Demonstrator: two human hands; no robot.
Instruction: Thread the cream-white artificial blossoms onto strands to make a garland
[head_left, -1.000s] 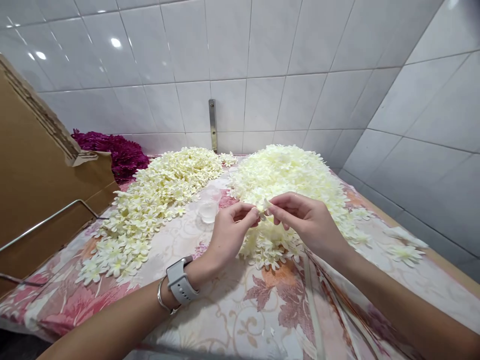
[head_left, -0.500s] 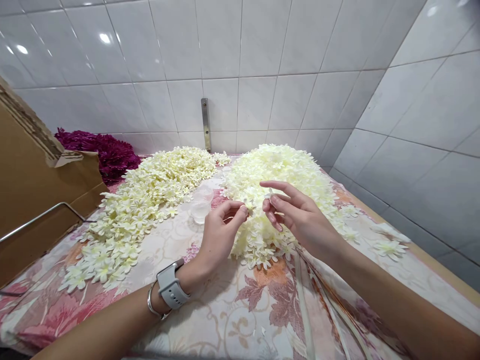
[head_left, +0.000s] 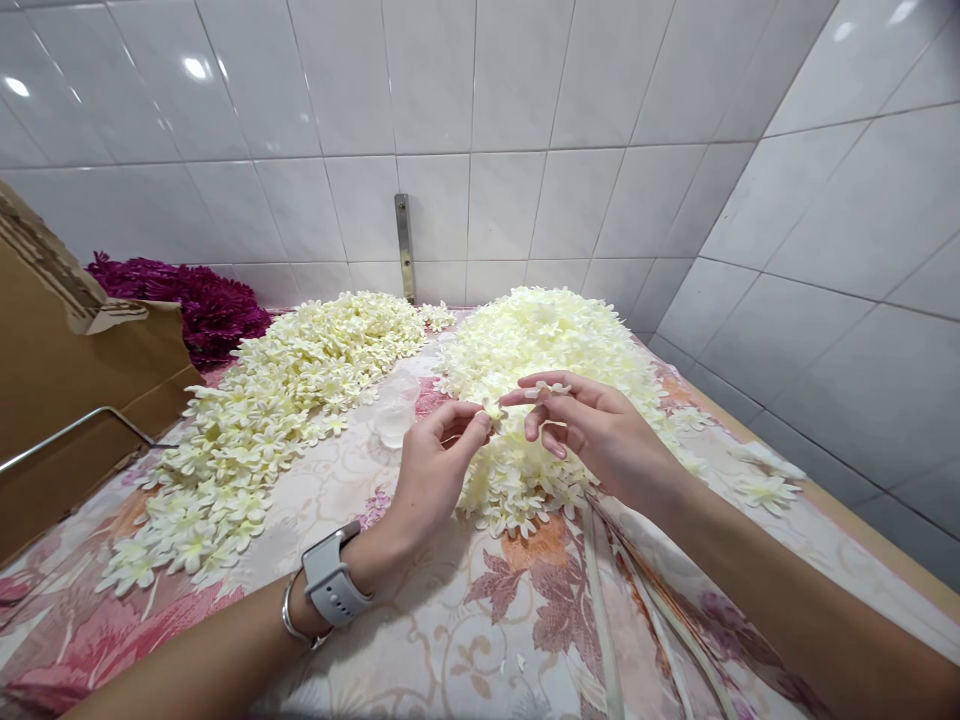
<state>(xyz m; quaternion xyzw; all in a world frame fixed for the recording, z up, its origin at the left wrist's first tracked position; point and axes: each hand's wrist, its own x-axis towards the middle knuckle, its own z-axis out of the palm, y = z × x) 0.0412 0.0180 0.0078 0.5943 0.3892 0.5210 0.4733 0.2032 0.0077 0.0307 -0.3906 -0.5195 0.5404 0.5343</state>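
Note:
My left hand [head_left: 444, 450], with a watch [head_left: 334, 575] on its wrist, pinches a small pale artificial flower [head_left: 493, 410] between thumb and forefinger. Close on its right, my right hand [head_left: 592, 425] has a white flower [head_left: 549, 391] gripped between thumb and forefinger. That forefinger's tip reaches toward the flower in my left hand; whether they touch I cannot tell. Both hands are raised in front of a heap of whitish flowers [head_left: 547, 330]. To the left lies a second heap of cream flowers [head_left: 322, 350].
Between the heaps stands a clear cup or dish [head_left: 394, 425]. Magenta flowers [head_left: 195, 300] lie behind a cardboard box [head_left: 82, 380] with a metal rod [head_left: 82, 435]. Pale strips [head_left: 600, 610] run over the flowered tablecloth [head_left: 420, 620]. A tiled wall [head_left: 510, 200] rises behind.
My right forefinger has come down and moved left toward the left hand's flower. The white flower in my right hand now shows more clearly. The view has shifted slightly right.

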